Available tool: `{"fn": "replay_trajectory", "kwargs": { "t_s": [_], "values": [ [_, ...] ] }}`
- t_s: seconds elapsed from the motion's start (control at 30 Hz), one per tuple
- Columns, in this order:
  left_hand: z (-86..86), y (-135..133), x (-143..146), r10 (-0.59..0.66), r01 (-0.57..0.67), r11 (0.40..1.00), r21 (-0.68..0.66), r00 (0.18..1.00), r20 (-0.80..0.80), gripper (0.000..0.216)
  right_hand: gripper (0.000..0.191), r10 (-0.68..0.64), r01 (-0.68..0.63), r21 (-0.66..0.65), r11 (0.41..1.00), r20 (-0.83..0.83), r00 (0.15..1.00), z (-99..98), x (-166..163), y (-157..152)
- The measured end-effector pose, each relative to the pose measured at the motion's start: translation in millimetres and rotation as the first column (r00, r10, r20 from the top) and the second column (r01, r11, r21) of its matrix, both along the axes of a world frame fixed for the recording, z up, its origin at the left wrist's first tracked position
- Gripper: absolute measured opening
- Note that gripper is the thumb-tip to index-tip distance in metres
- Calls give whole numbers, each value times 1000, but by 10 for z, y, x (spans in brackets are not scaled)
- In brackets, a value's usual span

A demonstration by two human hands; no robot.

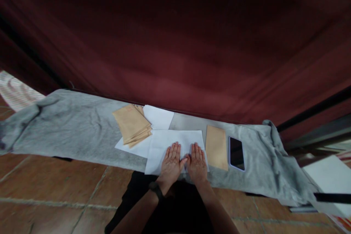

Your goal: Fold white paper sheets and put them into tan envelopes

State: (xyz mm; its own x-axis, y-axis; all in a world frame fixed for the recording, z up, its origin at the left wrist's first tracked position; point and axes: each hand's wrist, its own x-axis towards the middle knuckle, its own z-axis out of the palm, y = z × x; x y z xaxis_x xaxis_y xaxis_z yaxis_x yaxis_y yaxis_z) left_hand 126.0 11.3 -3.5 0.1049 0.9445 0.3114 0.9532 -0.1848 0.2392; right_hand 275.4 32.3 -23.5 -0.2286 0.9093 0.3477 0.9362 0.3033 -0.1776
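Both of my hands lie flat, palms down, on a sheet of white paper [161, 146] near the front edge of the cloth-covered surface. My left hand [171, 162] has its fingers stretched out, and a dark band circles that wrist. Close beside it, my right hand [196, 163] rests with fingers extended, the two thumbs nearly touching. To the left, a fanned stack of brown envelopes [133, 122] lies over more white paper [159, 116]. A single brown envelope [216, 148] sits just right of the sheet.
A phone with a dark screen [236, 153] lies right of the single envelope. Grey cloth [76, 128] covers the long narrow surface. A dark red curtain-like sheet [175, 62] rises along its back edge. Tiled floor [55, 193] shows in front, and a white panel [329, 175] stands far right.
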Motion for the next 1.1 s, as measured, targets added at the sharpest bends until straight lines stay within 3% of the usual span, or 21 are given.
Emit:
{"fn": "replay_trajectory", "kwargs": {
  "t_s": [0.47,0.67,0.87,0.97,1.1],
  "values": [
    [22,-59,-824,272,-273,962,31,962,35,62,60,7,-4,79,997,-41,999,-47,12,17],
    [23,-261,-1025,279,-282,959,-7,947,156,57,55,-18,19,44,999,-23,1000,-42,29,73],
    [82,-548,-972,240,-264,964,22,906,348,55,49,80,-82,-105,991,-20,997,271,-62,665],
    [60,-670,-906,287,-324,946,25,869,404,53,51,168,-154,-270,951,30,985,465,-148,1030],
    [-40,-783,-923,342,-410,911,33,800,492,52,46,226,-202,-326,924,38,973,624,-202,1317]
  ]
}}
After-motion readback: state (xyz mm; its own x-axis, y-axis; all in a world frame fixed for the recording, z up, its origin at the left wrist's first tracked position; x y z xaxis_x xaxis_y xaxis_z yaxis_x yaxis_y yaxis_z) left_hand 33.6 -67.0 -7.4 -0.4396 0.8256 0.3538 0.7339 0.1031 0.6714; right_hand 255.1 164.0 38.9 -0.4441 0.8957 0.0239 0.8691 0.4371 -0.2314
